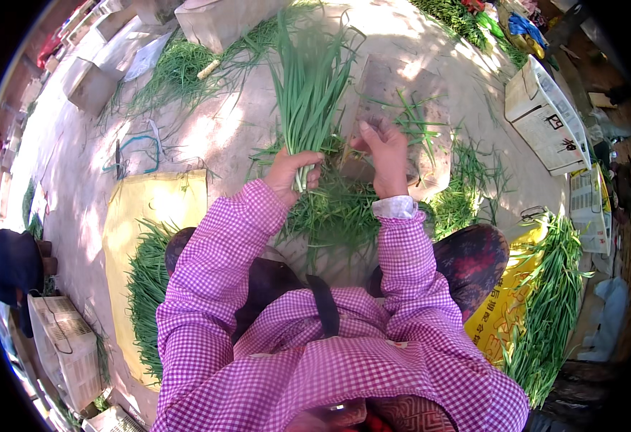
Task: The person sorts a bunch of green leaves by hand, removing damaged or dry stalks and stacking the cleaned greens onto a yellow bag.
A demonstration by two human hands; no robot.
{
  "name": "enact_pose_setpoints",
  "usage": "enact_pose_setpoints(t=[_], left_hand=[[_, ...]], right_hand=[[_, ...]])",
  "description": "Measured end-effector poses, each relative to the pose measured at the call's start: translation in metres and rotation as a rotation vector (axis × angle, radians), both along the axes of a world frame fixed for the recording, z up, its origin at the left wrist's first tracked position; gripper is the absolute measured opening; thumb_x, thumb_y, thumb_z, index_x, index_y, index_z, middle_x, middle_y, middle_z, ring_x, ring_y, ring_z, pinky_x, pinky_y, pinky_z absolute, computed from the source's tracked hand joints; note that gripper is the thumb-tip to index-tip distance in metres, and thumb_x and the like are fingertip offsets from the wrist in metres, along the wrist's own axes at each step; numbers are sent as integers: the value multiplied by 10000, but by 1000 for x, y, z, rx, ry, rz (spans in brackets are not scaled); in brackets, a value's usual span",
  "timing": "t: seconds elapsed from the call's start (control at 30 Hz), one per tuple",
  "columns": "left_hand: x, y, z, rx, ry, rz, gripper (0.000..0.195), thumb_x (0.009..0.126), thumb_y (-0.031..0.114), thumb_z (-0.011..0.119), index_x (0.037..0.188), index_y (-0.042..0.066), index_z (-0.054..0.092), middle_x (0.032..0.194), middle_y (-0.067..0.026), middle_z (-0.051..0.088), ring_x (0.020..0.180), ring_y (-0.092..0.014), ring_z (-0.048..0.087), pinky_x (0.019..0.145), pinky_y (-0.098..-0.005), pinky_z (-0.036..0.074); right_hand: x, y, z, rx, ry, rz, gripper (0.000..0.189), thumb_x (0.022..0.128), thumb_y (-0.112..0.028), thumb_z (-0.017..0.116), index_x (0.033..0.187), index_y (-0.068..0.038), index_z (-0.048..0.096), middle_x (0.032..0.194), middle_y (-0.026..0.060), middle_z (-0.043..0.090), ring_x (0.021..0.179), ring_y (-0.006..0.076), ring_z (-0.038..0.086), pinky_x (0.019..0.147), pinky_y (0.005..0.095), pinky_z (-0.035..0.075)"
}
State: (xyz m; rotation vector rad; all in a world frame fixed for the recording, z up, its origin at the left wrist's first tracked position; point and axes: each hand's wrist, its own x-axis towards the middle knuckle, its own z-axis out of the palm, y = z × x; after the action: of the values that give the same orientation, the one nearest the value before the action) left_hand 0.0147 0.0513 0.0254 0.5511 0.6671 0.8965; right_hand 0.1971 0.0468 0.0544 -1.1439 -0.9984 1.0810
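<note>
My left hand [294, 171] is closed around the pale stem ends of a bunch of flat green leaves, likely garlic chives [313, 92], fanning away from me. To its right my right hand [383, 151] is raised with its fingers curled and thumb close to the forefinger; whether something thin is between them cannot be told. Beneath and beyond it lies a flat stone-like slab [434, 116] with a few loose leaves on top. A heap of loose green trimmings [337, 218] covers the ground between my knees.
Chives are piled on a yellow sheet [124, 324] at left and a printed yellow sack [491, 324] at right. White plastic crates [547, 119] stand along the right side, another crate [67, 340] at lower left. Concrete-like blocks [90, 86] sit at upper left. A person in a dark cap [12, 267] is at far left.
</note>
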Motion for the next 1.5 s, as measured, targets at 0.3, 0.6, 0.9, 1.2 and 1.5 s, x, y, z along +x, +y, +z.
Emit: enact_pose_setpoints(t=[0.3,0.6,0.9,1.2,1.5], left_hand=[[9,-11,6,-8,99,3,172,771,25,640,907,41,535,656,-54,543,461,-130,490,400,-258,366],[4,-5,5,51,192,92,179,751,11,652,863,37,515,597,-43,509,412,-128,456,361,-256,326],[-5,2,-3,-23,47,-1,85,760,29,603,785,9,524,593,-62,500,405,-121,418,360,-241,314],[-12,-4,9,95,19,-198,150,764,23,547,897,-40,519,532,-46,459,381,-108,393,350,-236,311],[-18,-7,9,78,-87,-271,256,756,-8,539,1006,-50,504,524,-38,445,367,-90,380,320,-222,293]], right_hand=[[-33,-8,-11,356,-849,-179,199,816,-169,664,984,-86,594,728,53,622,551,142,589,527,288,460],[35,-1,17,240,303,-176,110,871,-104,590,874,-1,552,653,18,540,500,97,507,457,260,452],[70,4,8,107,-43,-392,225,870,-74,554,1091,-34,559,730,15,560,523,83,528,491,235,462],[65,-1,9,-20,-261,-157,370,925,-140,475,1294,-123,498,867,52,591,554,87,575,507,211,463],[78,-2,4,58,-220,-340,229,918,-202,522,932,3,623,685,43,594,504,105,573,469,235,443]])
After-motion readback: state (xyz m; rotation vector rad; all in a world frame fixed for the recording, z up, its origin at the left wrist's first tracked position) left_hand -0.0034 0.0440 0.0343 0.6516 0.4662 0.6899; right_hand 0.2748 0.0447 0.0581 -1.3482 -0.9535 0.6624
